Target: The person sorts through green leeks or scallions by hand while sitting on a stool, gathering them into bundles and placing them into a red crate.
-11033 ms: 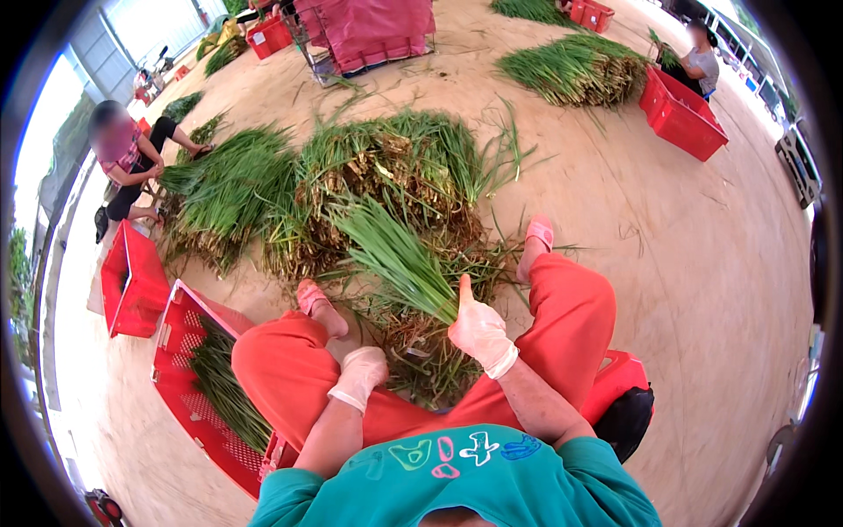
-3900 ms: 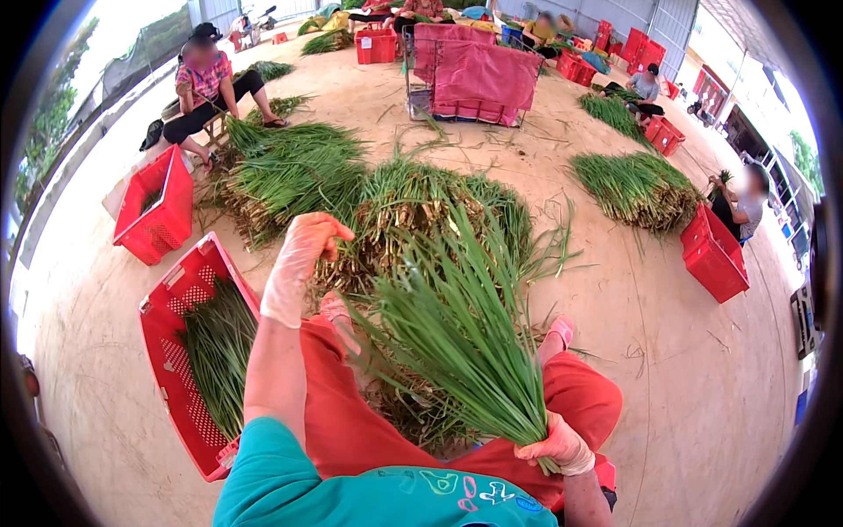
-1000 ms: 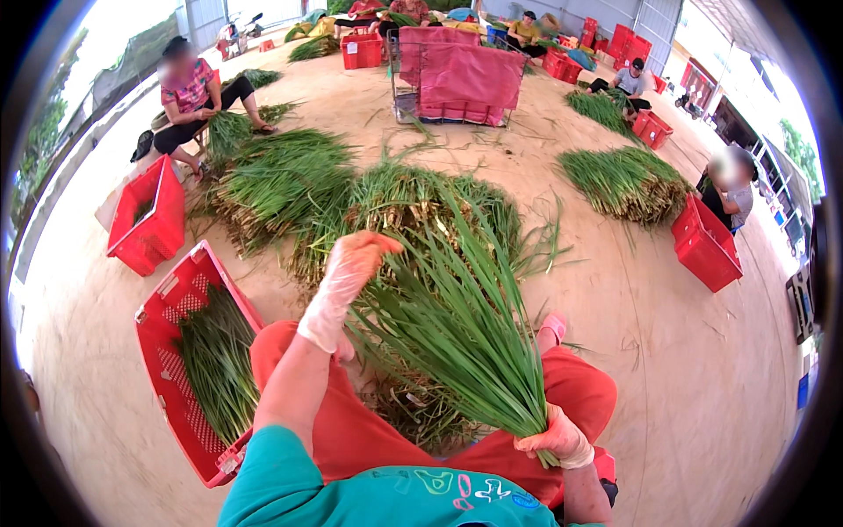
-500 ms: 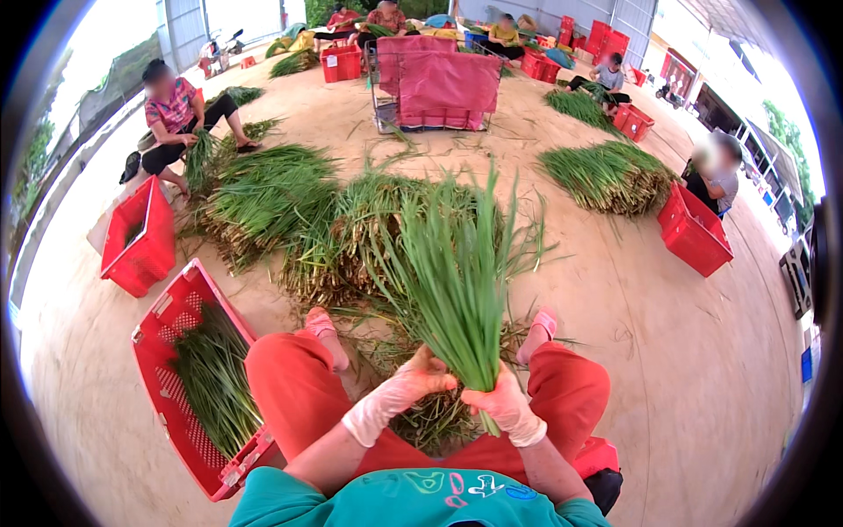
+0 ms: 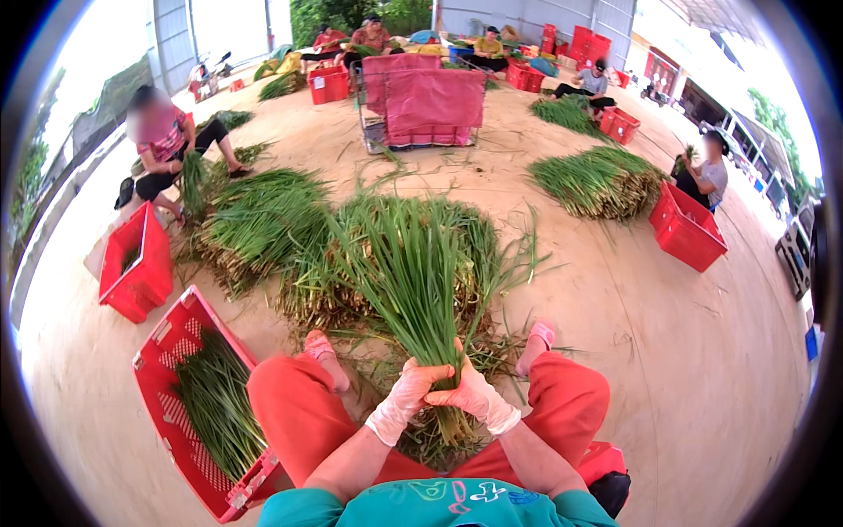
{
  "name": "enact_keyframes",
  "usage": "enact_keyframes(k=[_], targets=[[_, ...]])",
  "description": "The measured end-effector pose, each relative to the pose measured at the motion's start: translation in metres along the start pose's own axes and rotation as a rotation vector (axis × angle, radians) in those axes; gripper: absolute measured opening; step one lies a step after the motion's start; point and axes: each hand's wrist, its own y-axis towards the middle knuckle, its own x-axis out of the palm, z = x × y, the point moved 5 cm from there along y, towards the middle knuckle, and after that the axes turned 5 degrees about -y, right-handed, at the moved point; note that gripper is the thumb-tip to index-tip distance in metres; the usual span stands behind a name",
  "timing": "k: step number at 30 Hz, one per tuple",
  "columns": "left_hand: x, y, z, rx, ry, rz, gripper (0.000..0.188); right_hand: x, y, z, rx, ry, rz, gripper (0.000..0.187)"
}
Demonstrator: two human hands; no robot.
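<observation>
A thick bunch of green chives (image 5: pixel 417 299) stands between my knees, its long leaves fanning up and leaning a little left, its pale cut ends pointing down. My left hand (image 5: pixel 410 389), in a thin whitish glove, is closed on the bunch's left side. From the right, my right hand (image 5: pixel 475 393), gloved alike, wraps round the same bunch, and the fingers of both hands meet near its lower part. Loose leaf trimmings (image 5: pixel 351 373) lie on the floor beneath and around my feet. Just beyond is a large heap of untrimmed chives (image 5: pixel 320 294).
By my left knee a red plastic crate (image 5: pixel 169 358) holds chives (image 5: pixel 224 413); another red crate (image 5: pixel 139 268) stands behind it. A person (image 5: pixel 167 149) sits at the far left, another (image 5: pixel 702 171) at the right beside a chive pile (image 5: pixel 606 183). A pink-draped cart (image 5: pixel 430 105) stands ahead.
Both hands have brought the bunch lower and left, and its leaves now lean more to the left. My left hand has closed in against the stalks beside my right hand.
</observation>
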Motion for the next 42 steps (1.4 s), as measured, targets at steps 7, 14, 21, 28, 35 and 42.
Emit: enact_keyframes(k=[7,14,21,28,35,42], targets=[[-0.042,0.010,-0.028,0.045,0.006,-0.167,0.041,-0.004,0.016,-0.001,-0.074,0.118,0.151,0.126],[-0.005,0.010,-0.050,-0.136,0.082,-0.151,0.056,-0.001,0.007,0.040,-0.016,0.379,0.399,0.089],[0.020,-0.030,0.000,0.280,1.731,-0.228,0.057,-0.014,-0.004,0.042,0.035,0.591,0.299,0.042],[0.047,-0.045,0.062,0.312,1.518,-0.284,0.021,-0.006,-0.007,0.013,0.033,0.723,-0.009,0.049],[0.068,-0.063,0.095,0.341,1.425,-0.170,0.016,-0.010,-0.012,0.000,-0.003,0.806,-0.094,0.062],[0.004,-0.052,0.091,0.342,1.320,-0.002,0.030,-0.063,-0.012,-0.012,-0.195,0.873,0.210,0.070]])
